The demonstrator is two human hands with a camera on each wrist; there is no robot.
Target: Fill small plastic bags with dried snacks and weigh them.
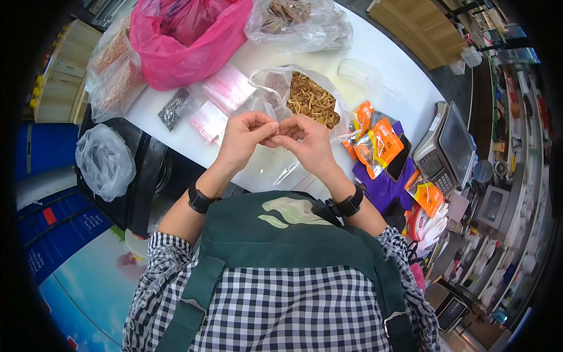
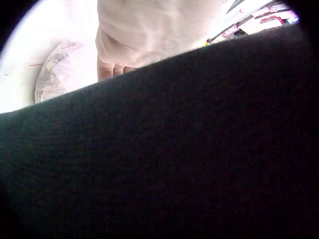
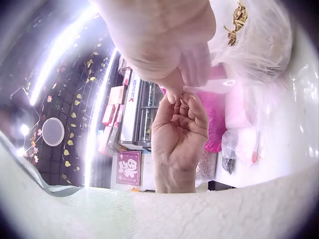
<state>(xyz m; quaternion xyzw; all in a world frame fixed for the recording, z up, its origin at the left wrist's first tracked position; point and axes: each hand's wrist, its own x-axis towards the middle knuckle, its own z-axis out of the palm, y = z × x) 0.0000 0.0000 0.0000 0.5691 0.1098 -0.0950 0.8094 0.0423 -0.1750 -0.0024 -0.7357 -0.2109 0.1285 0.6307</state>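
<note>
In the head view, the left hand (image 1: 243,139) and right hand (image 1: 309,144) meet fingertip to fingertip above the white table. Thumbs and fingers of both pinch thin clear plastic (image 1: 268,111), apparently a small bag; its outline is hard to make out. Just beyond them lies an open clear bag of brown dried strips (image 1: 311,100). The right wrist view has the right hand (image 3: 162,40) above and the left hand (image 3: 179,142) facing it, fingers curled inward. Dark cloth covers most of the left wrist view, leaving part of the left hand (image 2: 154,30).
Flat pink-edged bags (image 1: 227,88) and a packet of dark bits (image 1: 173,110) lie left, near a pink bag (image 1: 182,53). Orange packets (image 1: 378,146), a phone (image 1: 400,158) and a scale (image 1: 441,149) stand right. A clear scoop (image 1: 360,73) lies at the back.
</note>
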